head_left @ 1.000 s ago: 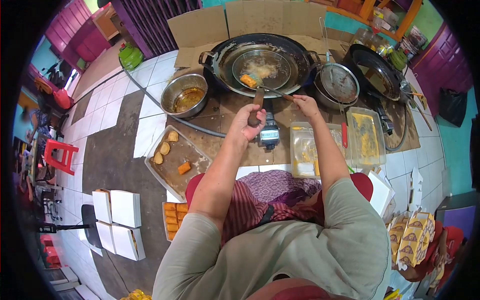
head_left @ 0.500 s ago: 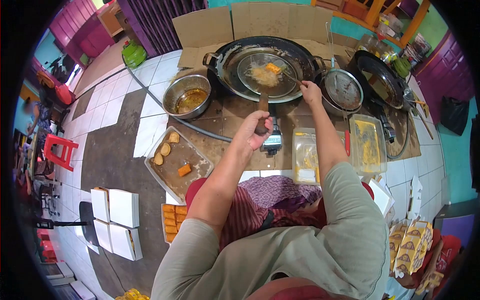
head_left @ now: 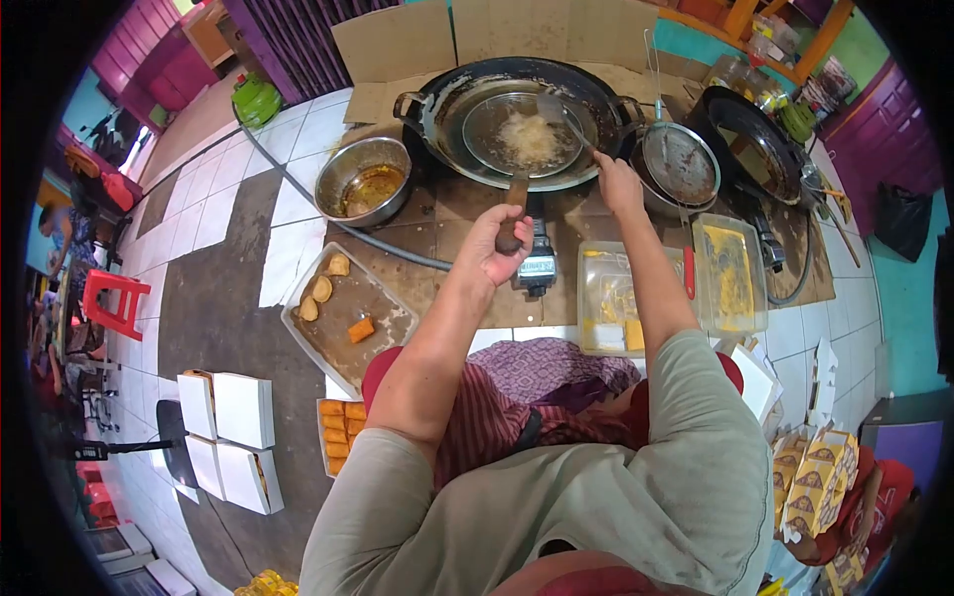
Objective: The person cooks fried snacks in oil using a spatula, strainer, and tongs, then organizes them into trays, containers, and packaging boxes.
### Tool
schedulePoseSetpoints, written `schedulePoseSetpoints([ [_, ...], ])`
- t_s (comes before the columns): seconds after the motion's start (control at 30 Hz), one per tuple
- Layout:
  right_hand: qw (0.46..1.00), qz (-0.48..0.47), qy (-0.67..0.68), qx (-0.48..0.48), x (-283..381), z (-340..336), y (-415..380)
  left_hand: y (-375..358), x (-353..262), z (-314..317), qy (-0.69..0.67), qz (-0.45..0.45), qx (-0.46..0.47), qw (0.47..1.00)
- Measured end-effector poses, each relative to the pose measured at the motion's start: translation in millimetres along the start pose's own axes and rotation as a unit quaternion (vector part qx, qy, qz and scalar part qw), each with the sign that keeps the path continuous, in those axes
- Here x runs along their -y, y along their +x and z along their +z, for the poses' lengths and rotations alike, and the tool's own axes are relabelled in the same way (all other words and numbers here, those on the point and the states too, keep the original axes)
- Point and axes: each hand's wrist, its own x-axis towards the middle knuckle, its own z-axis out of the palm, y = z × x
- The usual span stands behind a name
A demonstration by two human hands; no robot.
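My left hand (head_left: pixel 494 246) is closed around the wooden handle of a wide round strainer (head_left: pixel 483 127), whose mesh sits in the oil of a big black wok (head_left: pixel 429 119). In my right hand (head_left: pixel 620 185) is a metal spatula (head_left: pixel 552 108), its blade held over the far right part of the mesh. Pale foam (head_left: pixel 533 137) bubbles in the middle of the strainer and hides whatever lies under it. A gas burner (head_left: pixel 537 260) shows below the wok's near rim.
Left of the wok is a steel bowl (head_left: pixel 326 189) with oily residue. Nearer stands a tray (head_left: pixel 343 363) holding several pastries, beside a box of orange fried pieces (head_left: pixel 335 437). To the right are a round sieve (head_left: pixel 681 164), plastic containers (head_left: pixel 730 273) and a second wok (head_left: pixel 711 124).
The orange fried piece seen by the spatula in the wok is out of sight now. The spatula blade has moved up and stands clear of the foam. My view has shifted slightly.
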Motion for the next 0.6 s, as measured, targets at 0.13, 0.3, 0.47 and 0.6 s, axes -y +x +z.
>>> schedulePoseSetpoints([
  [0.13,1.000,0.004,-0.012,0.013,1.7,-5.3,13.8,-0.8,1.3,2.2,0.002,0.008,0.003,1.000],
  [0.3,1.000,0.006,-0.016,0.014,-2.7,-10.7,13.2,-0.5,0.8,-0.4,0.009,0.012,0.015,1.000],
  [0.47,0.993,0.088,0.064,-0.037,-8.9,-23.3,-20.0,-8.8,6.6,6.0,0.028,0.049,-0.007,0.998],
  [0.6,0.930,0.260,0.197,-0.167,-26.6,-23.7,-55.8,-1.7,2.8,-5.1,0.018,-0.001,0.036,0.999],
])
